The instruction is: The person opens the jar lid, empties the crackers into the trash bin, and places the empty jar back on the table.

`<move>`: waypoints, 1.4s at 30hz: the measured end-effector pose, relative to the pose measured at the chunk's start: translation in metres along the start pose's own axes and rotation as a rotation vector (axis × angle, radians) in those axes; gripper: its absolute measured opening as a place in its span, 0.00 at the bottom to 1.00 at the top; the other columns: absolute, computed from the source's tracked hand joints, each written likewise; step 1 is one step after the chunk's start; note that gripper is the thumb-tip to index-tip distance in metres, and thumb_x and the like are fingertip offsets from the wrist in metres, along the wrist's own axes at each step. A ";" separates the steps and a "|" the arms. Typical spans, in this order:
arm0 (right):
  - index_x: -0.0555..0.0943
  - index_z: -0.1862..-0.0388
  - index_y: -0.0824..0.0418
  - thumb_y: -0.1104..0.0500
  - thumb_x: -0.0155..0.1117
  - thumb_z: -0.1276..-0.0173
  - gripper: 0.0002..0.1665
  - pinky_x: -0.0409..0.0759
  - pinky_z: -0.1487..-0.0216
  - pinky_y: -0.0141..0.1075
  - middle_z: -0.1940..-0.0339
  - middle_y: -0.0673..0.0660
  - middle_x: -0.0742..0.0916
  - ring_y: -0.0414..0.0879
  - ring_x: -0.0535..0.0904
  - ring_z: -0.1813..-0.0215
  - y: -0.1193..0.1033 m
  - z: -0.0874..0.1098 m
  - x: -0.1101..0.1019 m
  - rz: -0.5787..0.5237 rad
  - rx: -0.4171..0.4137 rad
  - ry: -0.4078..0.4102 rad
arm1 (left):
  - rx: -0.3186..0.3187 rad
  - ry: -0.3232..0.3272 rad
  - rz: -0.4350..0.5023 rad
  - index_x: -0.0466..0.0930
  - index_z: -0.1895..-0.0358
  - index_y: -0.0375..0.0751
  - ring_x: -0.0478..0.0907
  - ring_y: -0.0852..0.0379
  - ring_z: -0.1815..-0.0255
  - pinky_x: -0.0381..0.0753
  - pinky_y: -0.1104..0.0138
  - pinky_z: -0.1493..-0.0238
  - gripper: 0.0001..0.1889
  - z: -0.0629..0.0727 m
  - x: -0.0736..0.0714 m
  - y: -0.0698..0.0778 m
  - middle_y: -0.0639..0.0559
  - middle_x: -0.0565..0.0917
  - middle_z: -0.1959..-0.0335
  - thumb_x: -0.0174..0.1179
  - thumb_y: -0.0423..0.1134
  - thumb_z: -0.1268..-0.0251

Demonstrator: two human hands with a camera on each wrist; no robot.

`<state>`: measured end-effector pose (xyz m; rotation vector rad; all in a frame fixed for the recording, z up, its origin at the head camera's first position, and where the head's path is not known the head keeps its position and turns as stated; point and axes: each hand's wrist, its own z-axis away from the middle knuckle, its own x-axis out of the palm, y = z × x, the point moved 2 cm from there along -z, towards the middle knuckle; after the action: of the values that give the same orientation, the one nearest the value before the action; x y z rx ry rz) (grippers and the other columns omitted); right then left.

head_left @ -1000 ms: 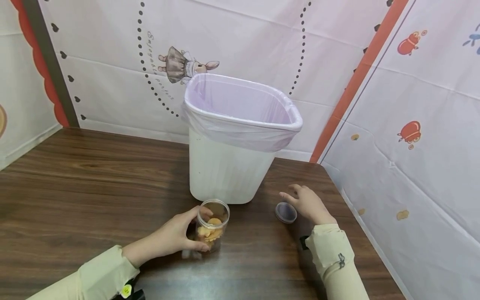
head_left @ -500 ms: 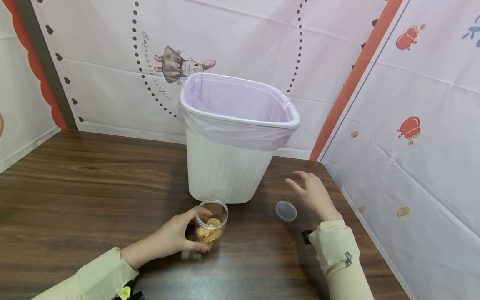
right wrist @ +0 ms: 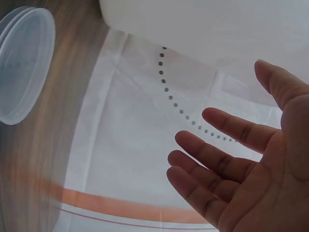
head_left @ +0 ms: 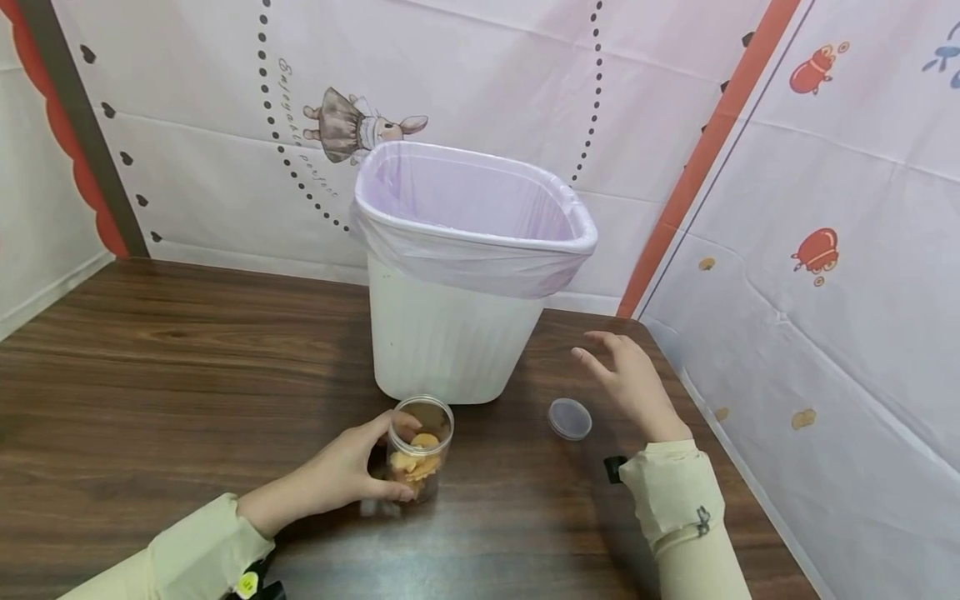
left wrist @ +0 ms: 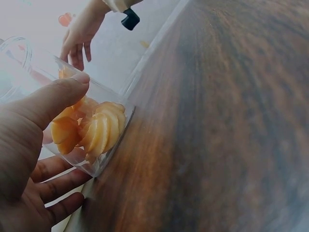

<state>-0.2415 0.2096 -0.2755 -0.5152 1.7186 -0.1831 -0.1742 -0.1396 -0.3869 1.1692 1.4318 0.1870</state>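
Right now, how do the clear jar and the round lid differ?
The jar is tall and upright; the lid is a shallow disc lying flat. The jar holds yellow-orange pieces; the lid carries nothing visible. The left hand grips the jar; no hand touches the lid. Both are round and see-through.
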 end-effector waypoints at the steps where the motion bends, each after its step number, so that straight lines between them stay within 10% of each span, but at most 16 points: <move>1: 0.68 0.32 0.62 0.39 0.51 0.28 0.36 0.64 0.33 0.57 0.35 0.66 0.75 0.62 0.67 0.32 -0.001 0.001 -0.001 -0.002 -0.003 0.002 | -0.003 0.000 0.000 0.68 0.42 0.56 0.78 0.61 0.50 0.76 0.62 0.47 0.37 0.000 0.000 0.000 0.59 0.81 0.50 0.72 0.60 0.56; 42: 0.71 0.34 0.63 0.43 0.54 0.28 0.32 0.70 0.38 0.55 0.38 0.66 0.79 0.61 0.74 0.37 -0.035 0.000 -0.028 -0.020 -0.090 0.056 | 0.005 -0.025 0.053 0.69 0.42 0.53 0.77 0.64 0.53 0.75 0.67 0.50 0.36 0.004 -0.002 0.000 0.60 0.81 0.52 0.71 0.60 0.55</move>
<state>-0.2293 0.1905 -0.2362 -0.5987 1.7833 -0.1358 -0.1714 -0.1428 -0.3865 1.2104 1.3812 0.2052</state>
